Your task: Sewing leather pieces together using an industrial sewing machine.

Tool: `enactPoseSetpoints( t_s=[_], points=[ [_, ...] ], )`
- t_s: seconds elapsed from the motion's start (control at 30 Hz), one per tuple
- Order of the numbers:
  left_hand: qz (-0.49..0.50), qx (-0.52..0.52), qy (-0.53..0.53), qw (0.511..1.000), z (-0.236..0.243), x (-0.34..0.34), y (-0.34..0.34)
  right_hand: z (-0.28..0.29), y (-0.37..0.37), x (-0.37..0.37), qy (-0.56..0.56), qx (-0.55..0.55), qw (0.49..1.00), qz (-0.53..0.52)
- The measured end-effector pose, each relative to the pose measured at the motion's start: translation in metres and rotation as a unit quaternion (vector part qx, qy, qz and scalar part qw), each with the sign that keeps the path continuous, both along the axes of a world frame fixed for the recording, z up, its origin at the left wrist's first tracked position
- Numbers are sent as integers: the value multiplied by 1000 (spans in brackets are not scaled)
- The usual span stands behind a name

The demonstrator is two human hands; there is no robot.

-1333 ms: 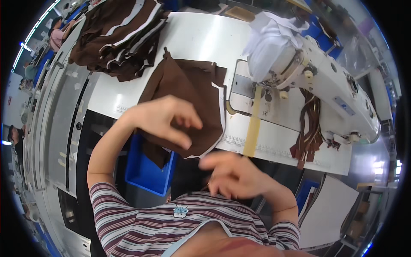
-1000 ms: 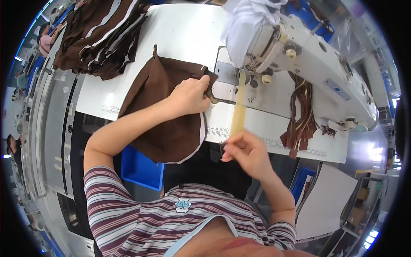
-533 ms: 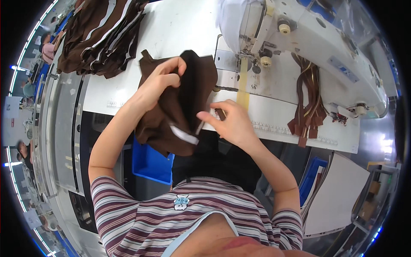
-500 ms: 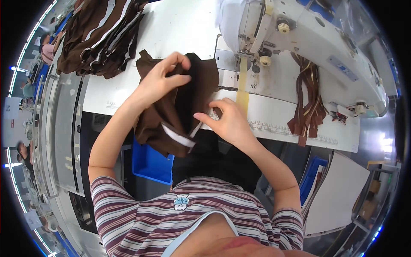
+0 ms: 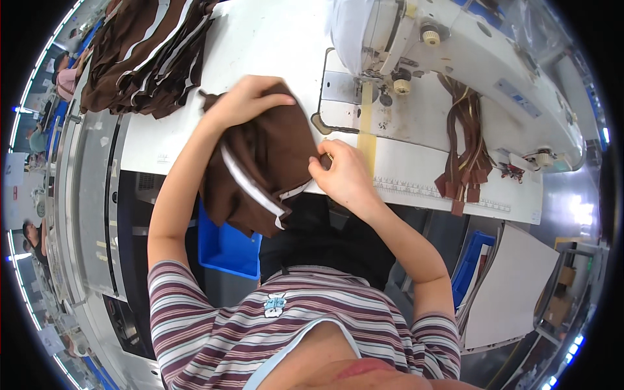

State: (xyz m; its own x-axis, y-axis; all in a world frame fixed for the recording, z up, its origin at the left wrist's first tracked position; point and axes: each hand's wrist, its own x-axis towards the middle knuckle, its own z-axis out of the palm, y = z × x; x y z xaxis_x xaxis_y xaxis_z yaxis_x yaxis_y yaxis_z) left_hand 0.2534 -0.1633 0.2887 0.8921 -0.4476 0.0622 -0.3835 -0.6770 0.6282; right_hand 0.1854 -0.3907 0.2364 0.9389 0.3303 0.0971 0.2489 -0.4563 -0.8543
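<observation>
The brown fabric piece (image 5: 260,172) is in the middle of the frame, at the front edge of the white table (image 5: 273,45). It is dark brown, folded and bunched, with a white band along one edge. The left hand (image 5: 244,101) grips its top. The right hand (image 5: 341,179) pinches its right edge, closed.

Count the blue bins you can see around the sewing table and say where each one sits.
2. One blue bin sits below the table edge, under the brown fabric piece held in both hands. A second blue bin stands lower right beside a grey board. Others may be hidden.
</observation>
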Motion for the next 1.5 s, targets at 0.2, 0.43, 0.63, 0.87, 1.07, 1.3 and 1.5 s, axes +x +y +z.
enactPoseSetpoints(
  t_s=[0.2, 0.43, 0.63, 0.87, 1.07, 1.3, 1.5],
  points=[
    [86, -97, -92, 987, 85, -19, -13, 4, -6, -52, 53, -63, 984, 160],
    [-56, 1, -34, 998, -38, 45, -57, 28, -74, -14, 164, 121, 977, 67],
    [29, -149, 111, 982, -28, 32, -84, 13, -80, 83, 238, 96, 967, 6],
    [39, -91, 20, 995, -14, 23, -94, 21, -64, 100, 341, 163, 925, -45],
    [46, -142, -28, 988, -27, 23, -97, 15, -65, 103, 321, 197, 924, -61],
    [134, -161, 117, 971, -17, 25, -104, 16, -66, 103, 322, 189, 926, -54],
    [125, -212, 84, 966, -33, 27, -103, 16, -65, 103, 318, 202, 925, -50]
  ],
)
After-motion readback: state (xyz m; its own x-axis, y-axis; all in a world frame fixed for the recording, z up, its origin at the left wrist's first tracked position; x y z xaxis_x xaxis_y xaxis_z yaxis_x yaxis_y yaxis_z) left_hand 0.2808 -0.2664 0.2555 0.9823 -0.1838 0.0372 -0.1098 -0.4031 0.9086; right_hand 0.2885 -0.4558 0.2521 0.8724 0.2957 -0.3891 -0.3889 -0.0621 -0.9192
